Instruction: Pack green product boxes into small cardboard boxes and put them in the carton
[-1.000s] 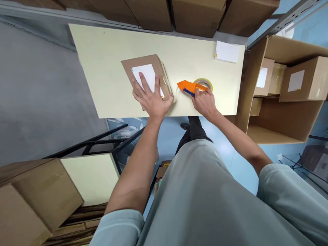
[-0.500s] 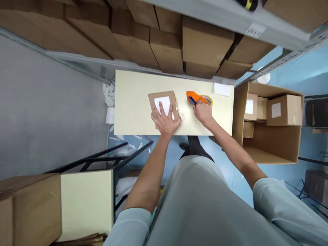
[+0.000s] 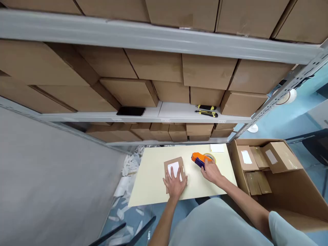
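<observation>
A small cardboard box [image 3: 174,164] with a white label lies on the pale yellow table [image 3: 151,177]. My left hand [image 3: 175,183] rests flat on the box, fingers spread over the label. To its right my right hand [image 3: 210,171] is closed on the handle of an orange tape dispenser [image 3: 199,158] that holds a roll of tape and sits on the table.
A white paper pad [image 3: 217,148] lies at the table's far right corner. A big open carton [image 3: 287,191] with several small boxes stands to the right. Metal shelves with cardboard boxes fill the background; two utility knives [image 3: 207,111] and a dark phone [image 3: 130,111] lie on one shelf.
The view has tilted up and back, so the table looks smaller and the shelves have come into sight. Both hands stay on the box and the tape dispenser.
</observation>
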Tool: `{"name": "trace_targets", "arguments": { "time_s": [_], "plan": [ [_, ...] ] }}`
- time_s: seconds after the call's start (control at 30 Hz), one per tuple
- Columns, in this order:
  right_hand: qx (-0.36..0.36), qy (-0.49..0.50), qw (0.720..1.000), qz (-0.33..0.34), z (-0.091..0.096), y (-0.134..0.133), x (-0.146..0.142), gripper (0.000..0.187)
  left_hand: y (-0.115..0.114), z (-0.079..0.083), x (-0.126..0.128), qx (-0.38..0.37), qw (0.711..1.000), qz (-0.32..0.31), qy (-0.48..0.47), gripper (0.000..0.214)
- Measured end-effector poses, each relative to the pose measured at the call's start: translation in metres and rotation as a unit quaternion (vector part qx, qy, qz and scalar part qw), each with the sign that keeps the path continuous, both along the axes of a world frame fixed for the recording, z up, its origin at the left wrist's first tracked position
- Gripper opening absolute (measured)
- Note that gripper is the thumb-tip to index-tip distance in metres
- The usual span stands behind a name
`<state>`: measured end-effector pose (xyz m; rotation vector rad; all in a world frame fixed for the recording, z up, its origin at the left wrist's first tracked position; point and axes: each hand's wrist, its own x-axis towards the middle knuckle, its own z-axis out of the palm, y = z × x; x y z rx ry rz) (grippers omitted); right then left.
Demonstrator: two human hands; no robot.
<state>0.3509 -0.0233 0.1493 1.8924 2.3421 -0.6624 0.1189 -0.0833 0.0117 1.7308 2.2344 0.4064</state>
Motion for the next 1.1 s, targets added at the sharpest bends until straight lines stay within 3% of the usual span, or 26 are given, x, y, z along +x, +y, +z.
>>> {"name": "trace_targets", "arguments": {
  "time_s": [0.07, 0.17, 0.27, 0.37, 0.43, 0.53, 0.6, 0.67, 0.77, 0.87, 0.93, 1.0, 1.1],
  "plan": [
    [0.018, 0.035, 0.999, 0.013, 0.013, 0.020, 0.000, 0.044, 0.010, 0.015, 0.002, 0.023, 0.999, 0.011, -0.036, 0.063],
    [0.079, 0.091, 0.992, 0.041, 0.043, 0.068, -0.010, 0.040, 0.053, 0.060, 0.012, 0.124, 0.987, -0.034, -0.092, 0.060],
    [0.162, 0.137, 0.974, 0.080, 0.082, 0.135, -0.032, 0.036, 0.125, 0.120, 0.022, 0.253, 0.957, -0.099, -0.104, 0.063],
    [0.203, 0.134, 0.962, 0.128, 0.124, 0.206, -0.062, 0.035, 0.202, 0.173, 0.025, 0.310, 0.938, -0.120, -0.098, 0.064],
    [0.192, 0.097, 0.969, 0.123, 0.146, 0.246, -0.079, 0.035, 0.242, 0.195, 0.024, 0.303, 0.942, -0.110, -0.093, 0.069],
    [0.153, 0.043, 0.981, 0.113, 0.158, 0.288, -0.097, 0.037, 0.273, 0.205, 0.017, 0.278, 0.950, -0.102, -0.096, 0.073],
    [0.126, 0.023, 0.986, 0.111, 0.151, 0.305, -0.105, 0.038, 0.272, 0.197, 0.011, 0.275, 0.952, -0.096, -0.099, 0.071],
    [0.125, 0.010, 0.986, 0.108, 0.138, 0.317, -0.110, 0.041, 0.254, 0.179, 0.003, 0.274, 0.952, -0.087, -0.104, 0.067],
    [0.189, 0.018, 0.977, 0.102, 0.118, 0.324, -0.112, 0.047, 0.204, 0.135, -0.008, 0.248, 0.959, -0.065, -0.124, 0.062],
    [0.267, 0.088, 0.955, 0.099, 0.099, 0.315, -0.104, 0.057, 0.134, 0.083, -0.018, 0.188, 0.970, -0.024, -0.155, 0.060],
    [0.306, 0.149, 0.934, 0.109, 0.075, 0.294, -0.094, 0.065, 0.082, 0.050, -0.025, 0.139, 0.975, 0.013, -0.174, 0.059],
    [0.306, 0.204, 0.924, 0.102, 0.034, 0.255, -0.079, 0.066, 0.031, 0.023, -0.033, 0.093, 0.977, 0.058, -0.184, 0.060],
    [0.192, 0.250, 0.947, 0.058, -0.049, 0.156, -0.057, 0.071, -0.034, -0.008, -0.044, 0.031, 0.974, 0.123, -0.190, 0.065]
  ]
}}
